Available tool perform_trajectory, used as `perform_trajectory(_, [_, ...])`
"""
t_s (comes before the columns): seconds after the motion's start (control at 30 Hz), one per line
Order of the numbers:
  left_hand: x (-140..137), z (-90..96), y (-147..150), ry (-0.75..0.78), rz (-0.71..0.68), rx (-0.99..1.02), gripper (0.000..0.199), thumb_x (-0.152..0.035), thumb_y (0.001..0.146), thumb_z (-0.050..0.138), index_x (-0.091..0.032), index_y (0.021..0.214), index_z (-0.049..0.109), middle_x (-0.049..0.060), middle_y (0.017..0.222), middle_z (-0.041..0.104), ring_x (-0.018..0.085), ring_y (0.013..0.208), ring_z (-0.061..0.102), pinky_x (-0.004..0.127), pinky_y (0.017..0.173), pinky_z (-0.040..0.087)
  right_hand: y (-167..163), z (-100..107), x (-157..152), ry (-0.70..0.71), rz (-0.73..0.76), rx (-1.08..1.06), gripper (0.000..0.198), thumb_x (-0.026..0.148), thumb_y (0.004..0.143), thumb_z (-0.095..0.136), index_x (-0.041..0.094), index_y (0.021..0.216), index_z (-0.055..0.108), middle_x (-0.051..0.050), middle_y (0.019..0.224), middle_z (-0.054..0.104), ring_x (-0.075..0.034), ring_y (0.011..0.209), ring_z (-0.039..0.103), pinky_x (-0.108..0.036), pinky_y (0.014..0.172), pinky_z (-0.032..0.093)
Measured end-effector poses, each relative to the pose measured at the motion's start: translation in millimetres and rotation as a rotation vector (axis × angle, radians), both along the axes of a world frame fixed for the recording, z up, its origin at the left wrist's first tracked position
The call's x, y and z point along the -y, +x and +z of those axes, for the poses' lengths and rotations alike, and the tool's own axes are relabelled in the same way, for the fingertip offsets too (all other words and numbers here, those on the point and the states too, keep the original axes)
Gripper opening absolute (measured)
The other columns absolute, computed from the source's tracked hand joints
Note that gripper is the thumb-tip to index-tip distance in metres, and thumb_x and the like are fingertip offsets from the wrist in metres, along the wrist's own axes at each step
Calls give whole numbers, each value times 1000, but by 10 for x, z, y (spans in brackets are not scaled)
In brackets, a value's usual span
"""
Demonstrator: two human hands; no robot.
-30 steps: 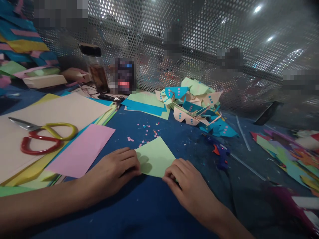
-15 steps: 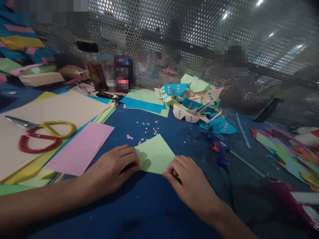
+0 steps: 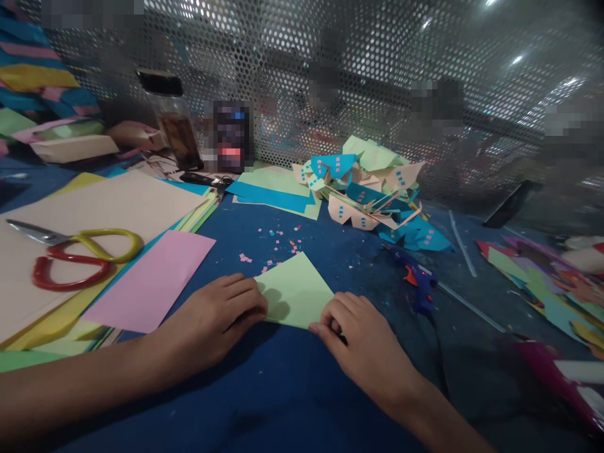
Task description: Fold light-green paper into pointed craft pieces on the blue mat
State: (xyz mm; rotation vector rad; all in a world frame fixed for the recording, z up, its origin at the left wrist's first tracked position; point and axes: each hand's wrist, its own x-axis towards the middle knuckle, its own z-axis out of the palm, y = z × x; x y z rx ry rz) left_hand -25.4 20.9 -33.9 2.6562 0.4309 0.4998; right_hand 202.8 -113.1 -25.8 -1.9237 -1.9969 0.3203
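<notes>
A pale green sheet of paper (image 3: 299, 292), folded into a triangle shape, lies on the blue table with its point away from me. My left hand (image 3: 236, 308) grips its left corner, fingers curled and thumb along the near edge. At the opposite corner, my right hand (image 3: 352, 324) pinches the paper between thumb and bent fingers. Both fingertips are partly hidden. Just beyond the paper lie tiny pink and blue paper bits (image 3: 276, 245). A pink paper sheet (image 3: 155, 280) rests left of my left hand.
Scissors (image 3: 80, 255) lie on stacked coloured paper (image 3: 123, 195) at left. Folded paper boats (image 3: 372, 189) are heaped at the back. A blue glue gun (image 3: 419, 286) and a magenta one (image 3: 557, 377) are at right. A bottle (image 3: 174, 126) and a phone (image 3: 232, 138) stand behind.
The view has shifted slightly. Both hands keep hold of the green paper's corners, and the paper looks almost the same.
</notes>
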Motion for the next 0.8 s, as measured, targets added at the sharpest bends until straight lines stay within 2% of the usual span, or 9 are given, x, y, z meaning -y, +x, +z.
perform_trajectory(0.27, [12,19,-12,110,-54,22,22,-13,99,42,-19,94,63,4,87,63,17,80,56,29,70,44,25,-12,11,17,-14,9,17,23,91,66,20,77,57,2,79,61,-18,77,53,-33,71,33])
perform_trajectory(0.4, [-2,12,-35,173,-100,17,35,-6,96,40,-25,111,65,4,97,64,16,84,58,28,72,46,29,7,13,6,-26,17,18,23,91,65,21,76,56,1,79,61,-17,76,53,-32,69,34])
perform_trajectory(0.5, [-5,30,-47,224,-147,-35,46,-3,93,41,-31,121,63,4,97,64,16,82,58,27,71,46,35,14,16,24,-32,31,18,22,91,64,21,76,56,1,79,62,-17,75,54,-32,67,34])
perform_trajectory(0.8, [-7,8,-68,263,-140,-99,47,-3,93,40,-31,124,61,4,101,63,18,86,56,28,75,44,116,30,33,-9,-54,71,19,21,90,65,22,74,55,2,77,62,-17,73,55,-32,65,34])
